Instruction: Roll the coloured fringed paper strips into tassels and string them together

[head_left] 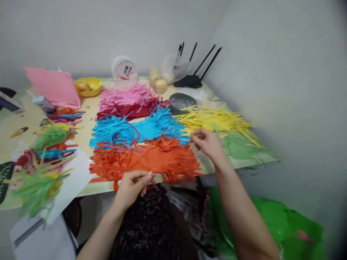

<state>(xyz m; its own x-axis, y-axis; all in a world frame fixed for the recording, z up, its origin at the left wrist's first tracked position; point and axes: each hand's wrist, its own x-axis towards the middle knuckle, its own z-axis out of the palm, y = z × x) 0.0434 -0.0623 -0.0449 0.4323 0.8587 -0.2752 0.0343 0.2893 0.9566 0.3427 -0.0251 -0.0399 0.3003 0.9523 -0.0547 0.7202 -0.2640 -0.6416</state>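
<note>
My left hand (132,187) is at the table's front edge, thumb and finger pinched on a thin pale string (155,169) that curls above and below the fingertips. My right hand (208,143) is raised over the table at the right, its fingers pinched together; whatever they hold is too small to make out. Between the hands lies an orange bundle of fringed strips (149,159). Behind it are a blue fringed bundle (146,126), a dark red one (127,111) and a pink one (127,95). A yellow fringed bundle (217,119) and a green one (241,146) lie beyond my right hand.
Mixed coloured strips (51,151) lie at the left, partly on a white sheet (77,177). A pink stand-like case (54,86), a yellow bowl (93,86), a dark grey dish (183,102) and a black router (188,81) stand farther back. Green plastic (287,216) lies below right.
</note>
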